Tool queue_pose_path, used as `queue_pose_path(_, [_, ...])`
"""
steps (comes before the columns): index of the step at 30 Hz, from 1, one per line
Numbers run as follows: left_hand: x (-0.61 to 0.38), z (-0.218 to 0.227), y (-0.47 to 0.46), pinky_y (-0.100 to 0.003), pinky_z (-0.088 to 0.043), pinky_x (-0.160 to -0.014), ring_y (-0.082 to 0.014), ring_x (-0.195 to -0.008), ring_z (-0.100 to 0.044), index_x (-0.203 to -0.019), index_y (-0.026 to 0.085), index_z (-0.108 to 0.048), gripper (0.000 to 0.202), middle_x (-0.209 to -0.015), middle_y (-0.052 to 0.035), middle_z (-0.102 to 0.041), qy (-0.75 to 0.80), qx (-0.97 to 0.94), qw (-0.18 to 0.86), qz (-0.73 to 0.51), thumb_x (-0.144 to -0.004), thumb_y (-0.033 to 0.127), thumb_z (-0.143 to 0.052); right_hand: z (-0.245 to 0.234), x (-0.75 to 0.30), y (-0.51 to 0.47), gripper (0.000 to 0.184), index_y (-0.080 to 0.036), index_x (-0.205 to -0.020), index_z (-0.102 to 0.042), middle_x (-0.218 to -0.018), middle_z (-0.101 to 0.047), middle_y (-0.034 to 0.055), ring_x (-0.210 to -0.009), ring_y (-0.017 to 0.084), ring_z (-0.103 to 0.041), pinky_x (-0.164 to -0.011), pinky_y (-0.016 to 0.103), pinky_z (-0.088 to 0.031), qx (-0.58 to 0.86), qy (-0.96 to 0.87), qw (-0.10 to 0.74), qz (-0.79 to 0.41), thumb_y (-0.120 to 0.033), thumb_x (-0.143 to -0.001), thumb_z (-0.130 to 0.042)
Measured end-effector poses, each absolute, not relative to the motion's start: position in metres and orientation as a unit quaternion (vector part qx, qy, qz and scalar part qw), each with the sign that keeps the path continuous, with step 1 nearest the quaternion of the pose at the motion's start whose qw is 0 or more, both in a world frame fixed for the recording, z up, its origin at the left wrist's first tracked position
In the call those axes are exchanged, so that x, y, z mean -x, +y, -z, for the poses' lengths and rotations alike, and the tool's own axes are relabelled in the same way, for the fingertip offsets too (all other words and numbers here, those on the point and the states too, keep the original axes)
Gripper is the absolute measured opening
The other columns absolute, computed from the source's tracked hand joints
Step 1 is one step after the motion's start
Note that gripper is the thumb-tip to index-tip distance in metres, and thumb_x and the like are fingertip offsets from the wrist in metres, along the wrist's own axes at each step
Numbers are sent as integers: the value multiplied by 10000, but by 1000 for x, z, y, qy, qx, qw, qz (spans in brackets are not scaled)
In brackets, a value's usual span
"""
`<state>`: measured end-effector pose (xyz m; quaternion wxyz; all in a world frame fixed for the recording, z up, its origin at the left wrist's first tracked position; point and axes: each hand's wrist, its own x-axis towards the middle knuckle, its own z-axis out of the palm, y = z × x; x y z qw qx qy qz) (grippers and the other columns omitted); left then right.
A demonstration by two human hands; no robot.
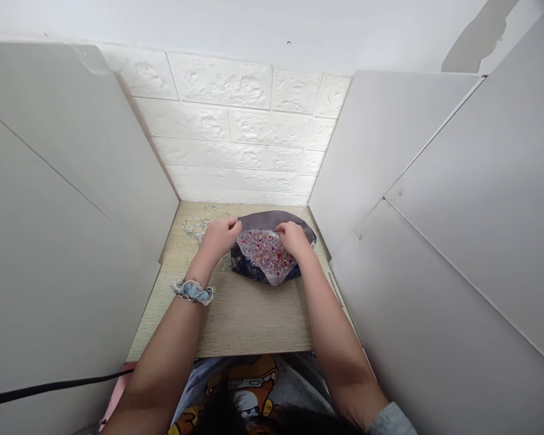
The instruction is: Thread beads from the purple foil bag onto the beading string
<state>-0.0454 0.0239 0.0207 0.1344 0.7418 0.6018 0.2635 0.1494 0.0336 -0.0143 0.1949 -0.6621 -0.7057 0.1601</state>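
A dark patterned cloth pouch (249,270) with a grey lining lies spread on the table, holding a heap of small pink, red and clear beads (265,251). At the pouch's left edge is my left hand (220,237), thumb and forefinger pinched together; what they grip, if anything, is too small to make out. My right hand (294,238) reaches over the right part of the heap. Its fingers are drawn together at the beads, and their hold is hidden. Beyond my left hand lie pale green and clear bead strands (194,227).
The narrow wooden table (254,326) stands between a left white panel (72,181) and a right white panel (417,241). A white brick-pattern wall (249,127) closes the back. From the lower left runs a black cable (54,386).
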Motion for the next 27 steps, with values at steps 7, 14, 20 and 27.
queue_pose_path(7, [34,-22,18,-245,-228,-532,-103,-532,-353,-545,166,-390,305,-524,12,-403,566,-764,102,-292,-795,331,-328,21,-136,30,258,-190,-890,-610,-968,-543,77,-910,169,-521,-728,251,-394,651,-747,103,-91,-159,-814,-366])
queue_pose_path(14, [33,-21,17,-242,-242,-538,-103,-536,-366,-561,162,-443,320,-554,6,-456,563,-760,83,-315,-808,335,-334,19,-132,28,276,-168,-879,-590,-937,-536,88,-866,169,-514,-687,248,-394,641,-762,75,-50,-168,-846,-316])
queue_pose_path(20, [32,-22,17,-244,-237,-535,-109,-536,-381,-572,163,-461,324,-558,0,-478,558,-770,77,-299,-815,332,-329,17,-131,27,283,-162,-894,-588,-945,-534,90,-864,163,-513,-698,242,-393,642,-763,64,-40,-151,-848,-309])
queue_pose_path(27, [31,-23,15,-241,-236,-534,-105,-528,-375,-572,165,-452,316,-545,4,-464,558,-770,83,-299,-815,327,-332,17,-131,28,274,-161,-870,-587,-927,-541,86,-832,168,-521,-674,248,-400,639,-766,65,-29,-151,-846,-314])
